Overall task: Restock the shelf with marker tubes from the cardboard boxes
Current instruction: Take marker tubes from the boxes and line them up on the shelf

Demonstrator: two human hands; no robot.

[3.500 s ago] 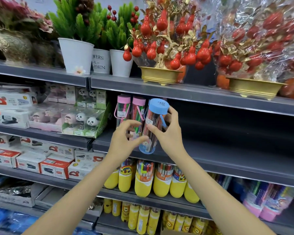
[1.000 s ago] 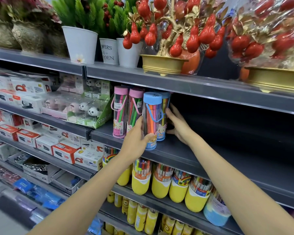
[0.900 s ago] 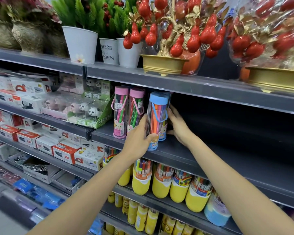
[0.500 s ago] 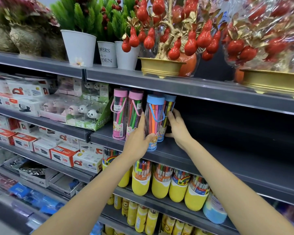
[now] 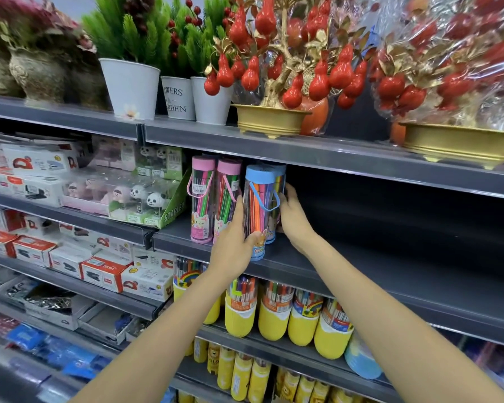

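Note:
A clear marker tube with a blue lid [image 5: 259, 205] stands upright at the front of the dark shelf [image 5: 390, 274]. My left hand [image 5: 234, 239] grips its lower part, thumb across the front. A second blue-lidded tube [image 5: 279, 181] stands right behind it, mostly hidden. My right hand [image 5: 293, 216] reaches to that rear tube, fingers curled on its right side. Two pink-lidded tubes [image 5: 213, 199] stand just to the left. No cardboard box is in view.
The shelf to the right of the tubes is bare and dark. Potted plants [image 5: 131, 82] and red ornament trees [image 5: 277, 71] stand on the shelf above. Yellow marker tubs [image 5: 274, 315] fill the shelf below. Stapler boxes [image 5: 105, 271] and panda staplers [image 5: 146, 196] are at left.
The front blue tube has gone from held up in both hands to standing on the shelf. My right hand moved behind to the rear tube. In the last second little has shifted.

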